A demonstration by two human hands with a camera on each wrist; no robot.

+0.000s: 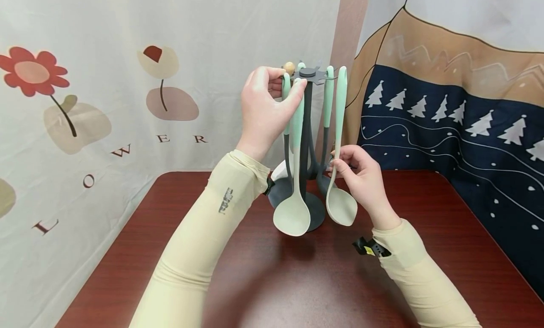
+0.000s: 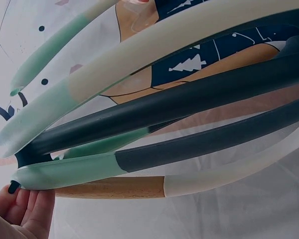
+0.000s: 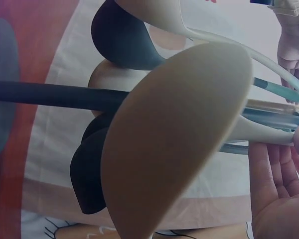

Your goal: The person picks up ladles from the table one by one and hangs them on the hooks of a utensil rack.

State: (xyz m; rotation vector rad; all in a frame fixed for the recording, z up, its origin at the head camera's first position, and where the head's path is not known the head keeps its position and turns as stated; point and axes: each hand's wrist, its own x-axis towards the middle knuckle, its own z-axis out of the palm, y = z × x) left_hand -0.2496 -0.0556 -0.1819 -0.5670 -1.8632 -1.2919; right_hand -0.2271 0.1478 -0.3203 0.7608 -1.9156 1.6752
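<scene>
A dark utensil rack (image 1: 308,74) stands on the table with kitchen tools hanging round it. My left hand (image 1: 265,101) grips its top, thumb against the upper handle of a cream ladle (image 1: 292,217). The fingers lie by a mint-handled dark utensil (image 1: 286,101); in the left wrist view they touch a hook tip beside that handle. My right hand (image 1: 361,177) pinches the neck of a cream spoon (image 1: 342,207) between thumb and fingers. The spoon's mint handle reaches up to the rack's right side, and its bowl looms large in the right wrist view.
More dark utensils with mint handles (image 1: 328,96) hang behind, along with a wooden-handled white utensil (image 2: 109,187). The rack's round base (image 1: 315,212) rests on the reddish-brown table (image 1: 178,252). Printed curtains (image 1: 221,45) enclose the table's back and sides.
</scene>
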